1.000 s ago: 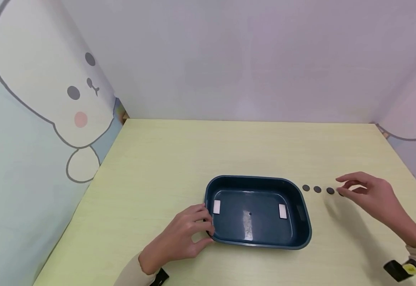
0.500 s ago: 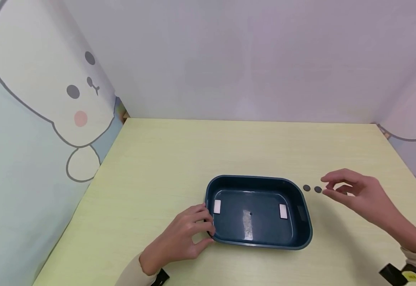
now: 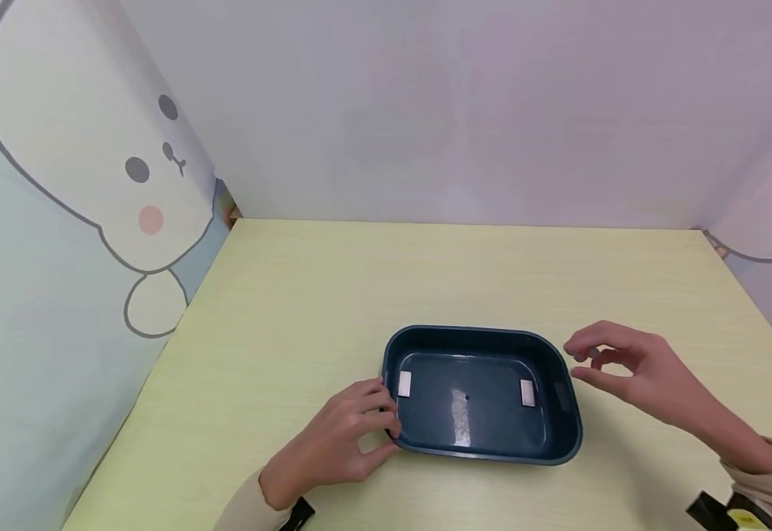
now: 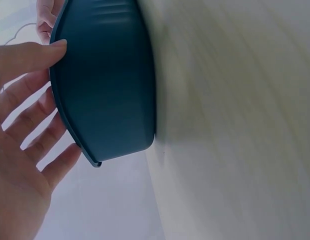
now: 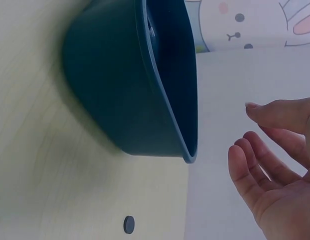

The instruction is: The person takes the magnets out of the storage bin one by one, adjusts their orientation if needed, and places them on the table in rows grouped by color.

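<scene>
A dark blue plastic basin (image 3: 492, 450) with rounded corners sits on the pale wooden table. My left hand (image 3: 339, 435) grips its left rim, the thumb (image 4: 57, 52) at the edge and the fingers over it. Just off the basin's right side is my right hand (image 3: 624, 361), thumb and fingers apart, with nothing held between them in the right wrist view. A small dark grey disc (image 3: 593, 352) shows through the gap between these fingers. On the tabletop in the right wrist view lies one dark disc (image 5: 129, 225); my hand hides part of the row in the head view.
Two white rectangular patches, a left one (image 3: 404, 383) and a right one (image 3: 527, 393), lie on the basin floor. A plain pale wall (image 3: 465, 133) rises behind the table (image 3: 306, 295). At the left stands a panel (image 3: 74, 310) printed with a cartoon animal.
My right hand has moved left along the row of discs to beside the basin, covering discs that showed earlier. My left hand keeps its place on the rim.
</scene>
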{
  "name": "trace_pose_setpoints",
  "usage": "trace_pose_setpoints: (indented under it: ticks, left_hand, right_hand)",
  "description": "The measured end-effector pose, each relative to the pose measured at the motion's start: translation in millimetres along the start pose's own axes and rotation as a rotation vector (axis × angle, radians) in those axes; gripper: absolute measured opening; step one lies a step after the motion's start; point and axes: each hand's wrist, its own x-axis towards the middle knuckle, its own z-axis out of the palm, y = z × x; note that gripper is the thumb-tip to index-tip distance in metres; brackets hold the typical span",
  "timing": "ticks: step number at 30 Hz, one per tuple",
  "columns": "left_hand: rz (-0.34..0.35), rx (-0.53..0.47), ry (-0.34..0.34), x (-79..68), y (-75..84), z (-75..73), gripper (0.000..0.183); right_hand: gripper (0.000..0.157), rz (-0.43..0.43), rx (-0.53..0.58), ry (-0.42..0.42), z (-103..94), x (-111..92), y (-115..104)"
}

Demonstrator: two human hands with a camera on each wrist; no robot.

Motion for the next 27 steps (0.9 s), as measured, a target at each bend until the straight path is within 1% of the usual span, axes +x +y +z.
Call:
trace_pose_setpoints:
  ticks: [2, 6, 8, 11, 13, 16, 19, 22, 27]
  left_hand:
    - [0.004, 0.001, 0.001, -0.2, -0.3, 0.1, 0.012]
    - [0.023, 0.003, 0.007, -0.3, -0.7, 0.3, 0.013]
    - [0.034, 0.008, 0.009, 0.0, -0.6, 0.4, 0.013]
    - [0.029, 0.002, 0.003, 0.4, 0.1, 0.1, 0.012]
    - [0.023, 0.0, -0.001, 0.6, 0.5, -0.2, 0.012]
    - [0.015, -0.006, -0.003, 0.9, 1.0, -0.3, 0.013]
    - [0.033, -0.001, 0.012, 1.4, 0.8, 0.0, 0.014]
    - [0.042, 0.0, 0.019, 1.8, 0.7, 0.2, 0.015]
    - [0.026, -0.008, 0.007, 1.7, 1.2, -0.2, 0.013]
  right_hand:
    - [0.038, 0.001, 0.02, -0.016, 2.1, 2, 1]
    - [0.037, -0.034, 0.058, -0.045, 6.4, 5, 4]
    - [0.038, -0.054, 0.055, -0.049, 8.2, 6, 5]
    - [0.04, -0.074, 0.043, -0.053, 10.8, 7, 6]
    - [0.041, -0.083, 0.056, -0.065, 12.6, 8, 7]
    - [0.043, -0.106, 0.083, -0.094, 15.7, 10, 9]
    - [0.045, -0.138, 0.115, -0.135, 19.0, 13, 12]
    - [0.044, -0.153, 0.116, -0.174, 22.0, 16, 15]
    - [0.04, -0.125, 0.05, -0.251, 26.3, 20, 18]
